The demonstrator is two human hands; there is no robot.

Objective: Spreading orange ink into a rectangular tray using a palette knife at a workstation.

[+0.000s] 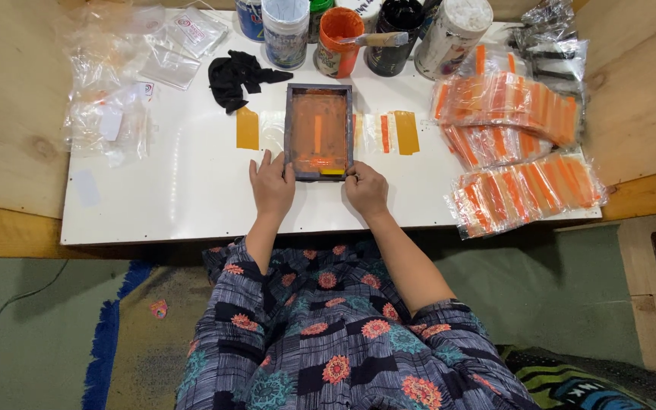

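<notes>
Nearest the lens, a floral patterned lap (328,334) fills the bottom centre. Above it, the left hand (271,184) and right hand (366,188) pinch the near corners of the orange-stained printing frame (319,130), each grip closed on its rim (long axis pointing up-frame), mid-frame on the white table (184,190); paint jars (339,38) stand beyond.

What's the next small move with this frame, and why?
Probably lift the screen frame straight up by its near edge. Left hand and right hand already grip its near corners, and orange ink covers the mesh, so the print underneath looks ready to uncover.
</notes>
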